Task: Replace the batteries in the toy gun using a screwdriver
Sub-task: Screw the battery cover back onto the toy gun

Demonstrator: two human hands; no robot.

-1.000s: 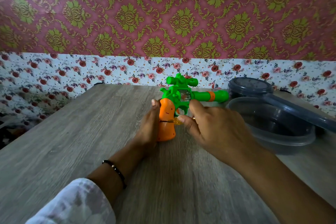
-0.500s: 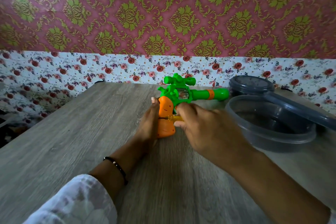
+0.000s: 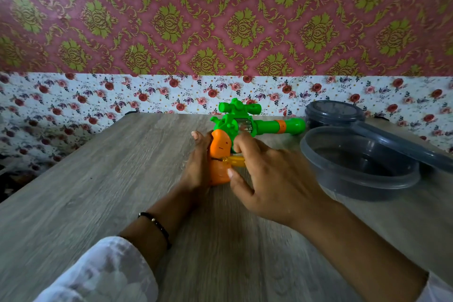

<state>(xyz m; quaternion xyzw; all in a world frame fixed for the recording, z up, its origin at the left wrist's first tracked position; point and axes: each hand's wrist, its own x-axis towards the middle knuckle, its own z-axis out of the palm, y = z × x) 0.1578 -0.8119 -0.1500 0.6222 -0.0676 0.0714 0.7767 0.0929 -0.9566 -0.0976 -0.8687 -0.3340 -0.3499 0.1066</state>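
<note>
Both hands work: left hand (image 3: 199, 167) holds toy gun (image 3: 220, 154); right hand (image 3: 274, 179) pinches half-hidden screwdriver (image 3: 236, 161).

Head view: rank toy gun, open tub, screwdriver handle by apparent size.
1. Open tub: largest, though nearer the lens edge.
2. Toy gun: smaller, partly hidden by hands.
3. Screwdriver handle: smallest, mostly covered by the right hand.

The toy gun (image 3: 245, 125) is green with an orange grip, the screwdriver (image 3: 236, 161) yellow, the table (image 3: 98, 179) grey woodgrain, the wallpaper (image 3: 220, 19) pink-and-gold damask.
</note>
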